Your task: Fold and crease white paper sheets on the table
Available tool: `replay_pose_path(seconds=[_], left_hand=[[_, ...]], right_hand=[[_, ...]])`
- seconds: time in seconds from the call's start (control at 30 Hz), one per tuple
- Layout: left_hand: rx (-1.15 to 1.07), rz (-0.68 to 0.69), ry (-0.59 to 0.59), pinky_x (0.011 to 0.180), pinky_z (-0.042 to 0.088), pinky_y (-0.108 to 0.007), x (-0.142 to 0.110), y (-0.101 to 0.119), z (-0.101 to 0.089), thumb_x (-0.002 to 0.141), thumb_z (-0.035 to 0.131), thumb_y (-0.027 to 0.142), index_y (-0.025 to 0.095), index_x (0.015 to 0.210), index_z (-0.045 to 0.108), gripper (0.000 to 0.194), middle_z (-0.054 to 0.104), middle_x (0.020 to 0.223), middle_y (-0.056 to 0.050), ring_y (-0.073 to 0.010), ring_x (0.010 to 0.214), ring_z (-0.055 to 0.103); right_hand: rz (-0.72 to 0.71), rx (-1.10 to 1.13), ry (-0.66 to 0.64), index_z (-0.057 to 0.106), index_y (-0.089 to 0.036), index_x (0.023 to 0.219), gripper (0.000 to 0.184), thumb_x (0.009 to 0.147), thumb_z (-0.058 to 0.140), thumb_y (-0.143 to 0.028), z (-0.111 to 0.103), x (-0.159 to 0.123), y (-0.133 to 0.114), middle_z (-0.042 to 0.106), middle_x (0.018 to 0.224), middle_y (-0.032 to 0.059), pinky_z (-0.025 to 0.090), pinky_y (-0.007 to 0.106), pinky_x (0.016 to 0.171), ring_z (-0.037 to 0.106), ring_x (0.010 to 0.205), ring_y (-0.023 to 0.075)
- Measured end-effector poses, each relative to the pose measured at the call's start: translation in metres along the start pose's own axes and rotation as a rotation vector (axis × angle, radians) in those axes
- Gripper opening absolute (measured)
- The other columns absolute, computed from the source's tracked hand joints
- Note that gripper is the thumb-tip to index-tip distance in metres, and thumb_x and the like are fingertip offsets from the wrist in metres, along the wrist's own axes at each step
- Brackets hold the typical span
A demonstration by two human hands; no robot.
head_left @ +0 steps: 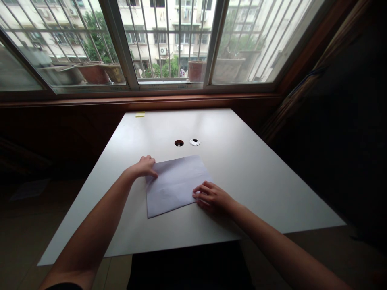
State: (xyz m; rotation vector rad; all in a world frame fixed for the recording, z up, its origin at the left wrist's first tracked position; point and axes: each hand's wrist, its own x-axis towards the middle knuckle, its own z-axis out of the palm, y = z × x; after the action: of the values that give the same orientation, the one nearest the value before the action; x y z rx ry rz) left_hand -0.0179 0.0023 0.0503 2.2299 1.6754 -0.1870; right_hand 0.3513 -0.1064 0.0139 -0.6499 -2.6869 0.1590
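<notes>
A white sheet of paper point(175, 187), seemingly folded or in more than one layer, lies slightly turned on the white table. My left hand point(146, 166) is at its far left corner, thumb resting on top and the other fingers bent at the edge. At the near right corner is my right hand point(211, 196), its fingers curled over the paper and closed on that edge. Part of the corner is hidden under the right hand.
The white table point(256, 193) stands against a barred window point(169, 40). Beyond the paper are a round cable hole point(179, 143) and its white cover point(194, 142). Yellow sticky notes point(140, 114) lie at the far left corner. A dark surface rises on the right.
</notes>
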Motion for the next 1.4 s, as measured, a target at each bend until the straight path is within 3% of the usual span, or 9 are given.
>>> replay_pose_path(seconds=[0.17, 0.33, 0.53, 0.7, 0.9, 1.03, 1.13, 1.3, 1.4], left_hand=[[-0.277, 0.024, 0.038, 0.075, 0.051, -0.033, -0.006, 0.000, 0.000, 0.067, 0.071, 0.045, 0.020, 0.112, 0.059, 0.053, 0.065, 0.106, -0.009, -0.0273, 0.093, 0.063], [-0.469, 0.096, 0.263, 0.086, 0.051, -0.033, -0.007, -0.004, 0.014, 0.075, 0.064, 0.039, 0.025, 0.110, 0.069, 0.038, 0.071, 0.103, -0.005, -0.0252, 0.098, 0.066], [-0.602, 0.149, 0.434, 0.089, 0.053, -0.033, -0.013, -0.009, 0.031, 0.080, 0.064, 0.042, 0.026, 0.116, 0.072, 0.040, 0.075, 0.101, -0.003, -0.0225, 0.094, 0.070], [-0.632, 0.131, 0.512, 0.083, 0.056, -0.032, -0.021, -0.010, 0.029, 0.080, 0.066, 0.046, 0.023, 0.102, 0.077, 0.033, 0.076, 0.093, -0.004, -0.0214, 0.086, 0.071], [-0.679, 0.061, 0.484, 0.090, 0.055, -0.035, -0.022, -0.013, 0.034, 0.083, 0.061, 0.046, 0.021, 0.102, 0.074, 0.034, 0.075, 0.098, -0.005, -0.0218, 0.090, 0.069], [-0.437, 0.061, 0.514, 0.104, 0.048, -0.041, -0.021, -0.011, 0.040, 0.085, 0.057, 0.034, 0.024, 0.104, 0.072, 0.026, 0.069, 0.111, -0.005, -0.0237, 0.107, 0.063], [-0.269, 0.172, 0.551, 0.109, 0.042, -0.044, -0.026, 0.006, 0.044, 0.091, 0.054, 0.029, 0.025, 0.108, 0.071, 0.025, 0.064, 0.120, -0.007, -0.0251, 0.117, 0.056], [-0.240, 0.587, 0.404, 0.111, 0.040, -0.044, -0.038, 0.055, 0.057, 0.099, 0.049, 0.037, 0.026, 0.125, 0.064, 0.032, 0.061, 0.131, -0.007, -0.0251, 0.130, 0.048], [-0.207, 0.644, 0.348, 0.114, 0.037, -0.046, -0.038, 0.072, 0.067, 0.099, 0.051, 0.043, 0.026, 0.132, 0.061, 0.038, 0.059, 0.135, -0.008, -0.0267, 0.135, 0.045]], right_hand=[[0.011, -0.008, -0.013, 0.066, -0.022, 0.116, 0.024, 0.094, 0.057, -0.024, 0.000, 0.001, -0.001, 0.066, 0.115, 0.0091, 0.052, 0.040, 0.084, 0.057, 0.098, 0.0236], [0.016, 0.001, -0.011, 0.066, -0.022, 0.113, 0.022, 0.093, 0.058, -0.023, -0.001, 0.002, 0.000, 0.066, 0.114, 0.0094, 0.051, 0.039, 0.085, 0.057, 0.097, 0.0225], [0.017, 0.004, -0.046, 0.066, -0.022, 0.110, 0.019, 0.095, 0.055, -0.023, -0.006, 0.011, 0.002, 0.066, 0.108, 0.0091, 0.051, 0.037, 0.083, 0.057, 0.092, 0.0210], [0.013, -0.008, -0.048, 0.066, -0.021, 0.112, 0.021, 0.095, 0.055, -0.023, -0.007, 0.017, 0.001, 0.064, 0.105, 0.0099, 0.051, 0.036, 0.080, 0.058, 0.090, 0.0208], [0.100, 0.139, -0.041, 0.062, -0.023, 0.125, 0.033, 0.093, 0.058, -0.024, -0.003, 0.014, 0.005, 0.064, 0.111, 0.0113, 0.053, 0.039, 0.087, 0.060, 0.100, 0.0234], [0.236, 0.372, -0.039, 0.054, -0.026, 0.136, 0.050, 0.088, 0.066, -0.025, -0.002, 0.010, 0.013, 0.062, 0.118, 0.0099, 0.054, 0.037, 0.090, 0.062, 0.098, 0.0204], [0.319, 0.498, -0.060, 0.050, -0.029, 0.139, 0.058, 0.085, 0.071, -0.023, -0.001, 0.008, 0.018, 0.061, 0.118, 0.0073, 0.055, 0.035, 0.085, 0.061, 0.086, 0.0157], [0.381, 0.609, -0.054, 0.046, -0.031, 0.142, 0.067, 0.081, 0.073, -0.022, 0.000, 0.008, 0.022, 0.057, 0.123, 0.0067, 0.056, 0.035, 0.084, 0.060, 0.086, 0.0146], [0.421, 0.672, -0.063, 0.048, -0.031, 0.140, 0.063, 0.082, 0.073, -0.027, -0.001, 0.013, 0.026, 0.051, 0.129, 0.0081, 0.058, 0.033, 0.080, 0.062, 0.084, 0.0130]])
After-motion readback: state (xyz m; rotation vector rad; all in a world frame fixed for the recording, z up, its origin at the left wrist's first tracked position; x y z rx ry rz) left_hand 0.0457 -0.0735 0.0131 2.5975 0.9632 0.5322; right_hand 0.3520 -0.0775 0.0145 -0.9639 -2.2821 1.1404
